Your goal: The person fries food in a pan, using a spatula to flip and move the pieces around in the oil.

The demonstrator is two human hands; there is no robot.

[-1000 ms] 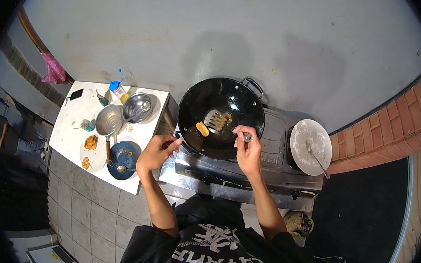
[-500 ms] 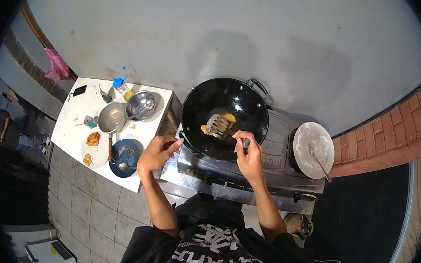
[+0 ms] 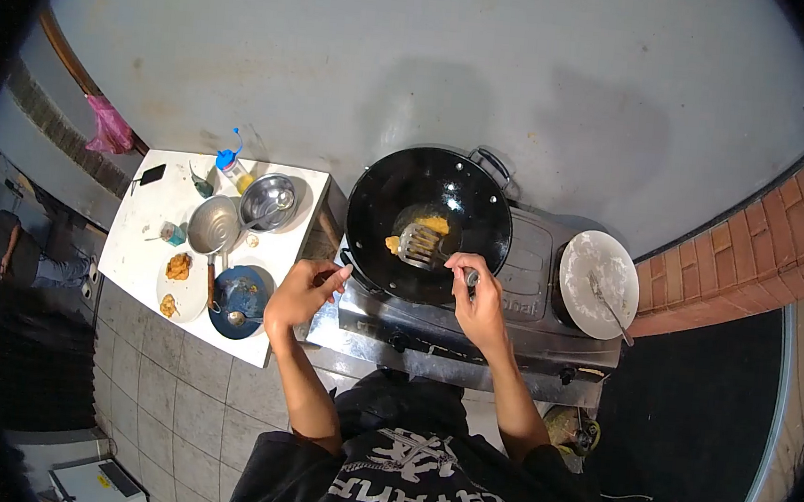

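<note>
Gripping the slotted metal spatula (image 3: 419, 244) in my right hand (image 3: 476, 295), I've drawn its flat blade nearer across the glossy black wok (image 3: 428, 220), uncovering a yellow piece (image 3: 436, 223). My left hand (image 3: 301, 292) pinches the wok's near handle, unmoved.

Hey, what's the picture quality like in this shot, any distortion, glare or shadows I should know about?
Head view: strong fisheye, with black corners and bowed edges. Light glints off the wok wall. Two soft shadows fall on the grey wall above it. The left side beyond the white table is dark. The spatula and both hands, left hand and right hand, look sharp.
</note>
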